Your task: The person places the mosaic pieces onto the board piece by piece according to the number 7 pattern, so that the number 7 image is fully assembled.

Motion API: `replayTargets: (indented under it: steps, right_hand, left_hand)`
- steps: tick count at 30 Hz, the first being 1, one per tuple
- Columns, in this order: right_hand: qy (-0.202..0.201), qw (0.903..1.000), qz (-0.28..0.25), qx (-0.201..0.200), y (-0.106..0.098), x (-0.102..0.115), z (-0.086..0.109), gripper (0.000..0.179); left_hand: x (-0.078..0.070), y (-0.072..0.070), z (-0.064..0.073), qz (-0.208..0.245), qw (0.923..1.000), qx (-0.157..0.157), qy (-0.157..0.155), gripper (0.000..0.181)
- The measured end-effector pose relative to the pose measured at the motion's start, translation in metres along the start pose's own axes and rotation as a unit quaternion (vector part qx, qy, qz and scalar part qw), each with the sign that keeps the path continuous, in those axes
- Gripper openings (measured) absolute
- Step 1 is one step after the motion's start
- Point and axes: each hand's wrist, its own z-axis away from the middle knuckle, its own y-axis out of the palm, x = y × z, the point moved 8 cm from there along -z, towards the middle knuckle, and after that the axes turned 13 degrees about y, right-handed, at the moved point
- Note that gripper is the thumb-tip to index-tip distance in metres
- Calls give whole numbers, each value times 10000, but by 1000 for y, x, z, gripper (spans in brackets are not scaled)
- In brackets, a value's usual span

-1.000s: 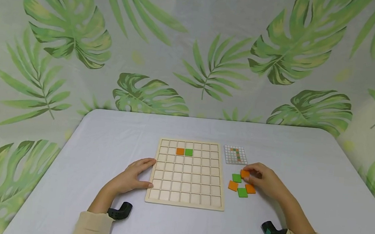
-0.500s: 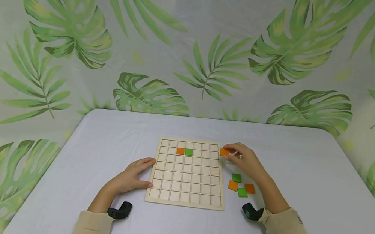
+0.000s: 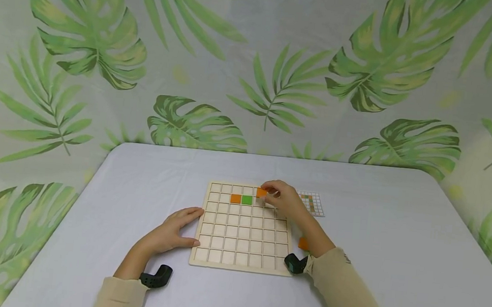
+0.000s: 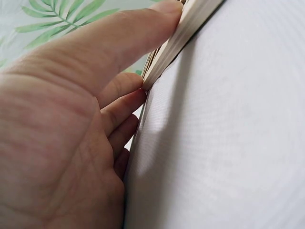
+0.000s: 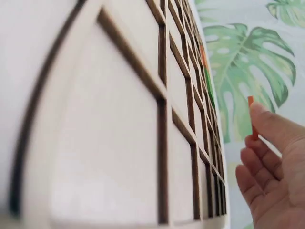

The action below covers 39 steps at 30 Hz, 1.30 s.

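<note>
A wooden grid board (image 3: 238,232) lies on the table, with one orange tile (image 3: 235,199) and one green tile (image 3: 247,200) side by side in its second row from the back. My right hand (image 3: 285,200) pinches another orange tile (image 3: 262,193) just above the board, to the right of the green one. The right wrist view shows that held tile (image 5: 252,117) edge-on between thumb and fingers, apart from the board. My left hand (image 3: 172,230) rests against the board's left edge, thumb and fingertips touching it, fingers fairly straight.
A small printed pattern card (image 3: 312,204) lies right of the board, partly behind the right hand. An orange tile (image 3: 303,243) shows beside the right forearm, which hides the tiles around it. The white table (image 3: 150,174) ends at a leaf-patterned backdrop (image 3: 200,124).
My right hand picked up an orange tile from the loose ones at the right and carried it left, past the card, over the board. The left hand stays in place.
</note>
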Motion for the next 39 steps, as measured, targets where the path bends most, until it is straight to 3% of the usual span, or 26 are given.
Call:
replayTargets:
  steps: [7, 17, 22, 29, 35, 39]
  right_hand:
    - [148, 9996, 189, 173, 19, -15, -6, 26]
    - [144, 9984, 483, 248, 22, -16, -7, 24]
    - [273, 9980, 461, 349, 21, -16, -6, 32]
    - [285, 9990, 165, 310, -3, -8, 4, 45]
    - [9, 9998, 212, -20, -35, -4, 28, 49]
    - [162, 9990, 385, -129, -49, -15, 46, 48]
  left_hand:
    - [0, 0, 0, 40, 10000, 4, -52, 81]
    - [1, 0, 1, 43, 10000, 11, -39, 81]
    - [1, 0, 1, 57, 10000, 14, -28, 82]
    - [-1, 0, 0, 54, 10000, 4, 24, 81]
    - [0, 0, 0, 55, 10000, 0, -12, 81]
    - [1, 0, 0, 32, 10000, 11, -24, 82]
